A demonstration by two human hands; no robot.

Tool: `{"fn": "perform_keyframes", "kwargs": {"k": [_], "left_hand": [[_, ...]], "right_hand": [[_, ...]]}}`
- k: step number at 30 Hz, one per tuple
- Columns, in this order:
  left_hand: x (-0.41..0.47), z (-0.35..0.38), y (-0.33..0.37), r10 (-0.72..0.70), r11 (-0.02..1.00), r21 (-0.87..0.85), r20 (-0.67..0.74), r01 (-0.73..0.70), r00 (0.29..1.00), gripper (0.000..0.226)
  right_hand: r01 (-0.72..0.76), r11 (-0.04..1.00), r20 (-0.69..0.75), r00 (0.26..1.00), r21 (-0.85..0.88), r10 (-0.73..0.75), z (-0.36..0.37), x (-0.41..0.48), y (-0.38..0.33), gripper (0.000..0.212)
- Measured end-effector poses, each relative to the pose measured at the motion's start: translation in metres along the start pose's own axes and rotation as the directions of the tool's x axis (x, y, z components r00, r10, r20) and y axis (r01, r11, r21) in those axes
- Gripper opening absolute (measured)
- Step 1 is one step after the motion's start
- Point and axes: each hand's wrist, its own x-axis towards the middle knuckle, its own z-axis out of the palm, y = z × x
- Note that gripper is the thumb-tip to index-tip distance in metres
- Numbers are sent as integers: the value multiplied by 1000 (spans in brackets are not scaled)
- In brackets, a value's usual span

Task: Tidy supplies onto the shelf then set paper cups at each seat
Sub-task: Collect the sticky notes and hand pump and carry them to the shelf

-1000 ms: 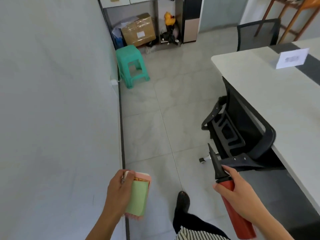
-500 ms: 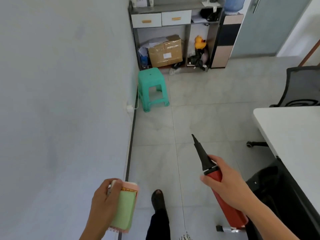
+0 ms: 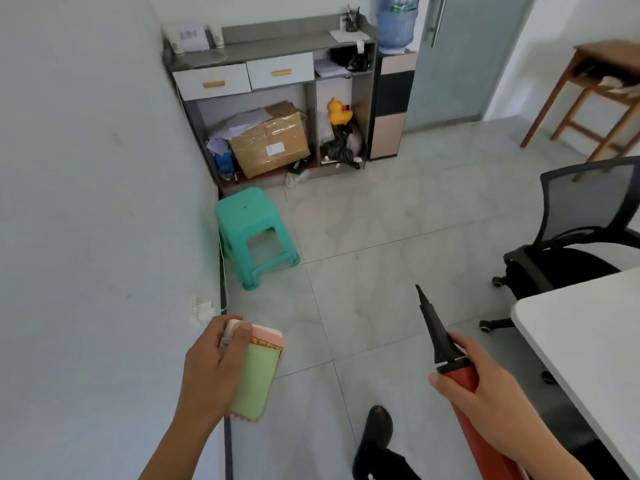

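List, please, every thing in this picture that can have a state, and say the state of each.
left hand: closed around the pink-green packet
right hand: gripping the red pump, nozzle forward
two drawers: shut
cardboard box: taped shut
door: shut
green stool: upright

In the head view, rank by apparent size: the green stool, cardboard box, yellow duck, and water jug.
1. green stool
2. cardboard box, close to the stool and farther from the camera, so unsure
3. water jug, top cut off
4. yellow duck
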Motion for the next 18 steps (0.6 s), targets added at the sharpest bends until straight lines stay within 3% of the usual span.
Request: {"fn": "perform_keyframes", "kwargs": {"k": [8,18], "left_hand": [[173,71,40,-83,996,-24,13,83,996,12],[362,97,89,-229,967,-154,-157,205,961,15]], "right_hand": [[-28,1000,-16,999,-13,28,-40,210,-48,57],[205,978,92,975,-47,-200,-69,461,-201,56]]}}
